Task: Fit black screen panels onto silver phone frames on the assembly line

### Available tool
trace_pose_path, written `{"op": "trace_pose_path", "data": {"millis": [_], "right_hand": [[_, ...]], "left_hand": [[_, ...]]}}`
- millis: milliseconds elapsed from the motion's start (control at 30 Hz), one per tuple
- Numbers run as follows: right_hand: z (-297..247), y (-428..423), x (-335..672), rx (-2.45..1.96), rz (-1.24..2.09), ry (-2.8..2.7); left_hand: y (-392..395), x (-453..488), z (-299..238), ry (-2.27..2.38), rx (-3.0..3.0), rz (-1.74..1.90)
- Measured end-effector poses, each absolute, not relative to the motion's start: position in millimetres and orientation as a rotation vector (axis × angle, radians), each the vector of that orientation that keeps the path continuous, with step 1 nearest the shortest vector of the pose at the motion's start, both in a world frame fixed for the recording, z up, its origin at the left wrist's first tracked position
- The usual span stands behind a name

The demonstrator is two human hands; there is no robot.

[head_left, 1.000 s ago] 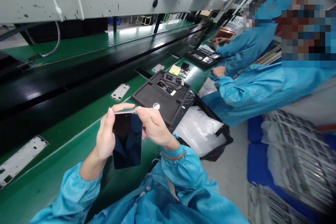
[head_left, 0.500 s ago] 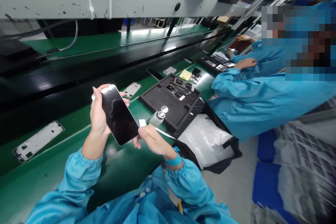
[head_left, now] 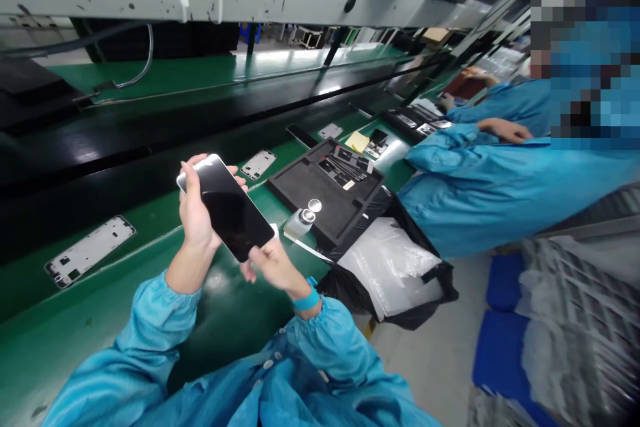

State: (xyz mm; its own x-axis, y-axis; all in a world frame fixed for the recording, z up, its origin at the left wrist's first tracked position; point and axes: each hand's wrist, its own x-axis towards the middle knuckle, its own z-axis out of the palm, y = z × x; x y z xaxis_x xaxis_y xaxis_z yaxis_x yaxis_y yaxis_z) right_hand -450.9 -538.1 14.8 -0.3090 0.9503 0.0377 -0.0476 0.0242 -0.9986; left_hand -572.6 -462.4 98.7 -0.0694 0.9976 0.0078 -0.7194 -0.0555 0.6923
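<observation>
A smartphone point(head_left: 235, 210) with a dark, glossy screen and pale edges lies tilted in my left hand point(head_left: 197, 213). My left thumb is on its near side, and the fingertips show past its far edge. My right hand point(head_left: 275, 263) is at the phone's lower end, thumb over the edge and other fingers partly hidden below. A small white piece point(head_left: 274, 229) shows just behind my right hand; whether I hold it, I cannot tell. Beyond that hand stands a clear bottle point(head_left: 300, 221) with its round lid flipped up.
White phone frames point(head_left: 90, 251) lie on the green bench point(head_left: 120, 307). A black foam tray point(head_left: 305, 177) holds thin dark strips. Beside it, a black bag point(head_left: 425, 317) contains clear plastic sleeves point(head_left: 387, 267). Co-workers in blue sleeves point(head_left: 480, 180) are at the right.
My right hand has shifted left along the phone's lower end, now overlapping its edge. The phone has moved slightly right and up in view. The whole view has shifted a little.
</observation>
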Motion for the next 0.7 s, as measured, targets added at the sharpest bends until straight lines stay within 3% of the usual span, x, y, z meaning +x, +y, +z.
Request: {"op": "trace_pose_path", "data": {"millis": [167,367,533,700], "right_hand": [[19,-527,-463,-0.916,1.609,-1.435],[19,-515,-432,-1.028,1.586,-1.544],[35,-522,-333,-1.500,1.005,-1.488],[58,-500,-247,-1.762,0.633,-1.428]], "left_hand": [[-459,-572,95,0.595,0.589,1.681],[-411,-581,64,0.727,0.477,1.636],[-332,-584,36,1.132,0.514,1.535],[-299,-554,35,1.256,0.921,1.365]]}}
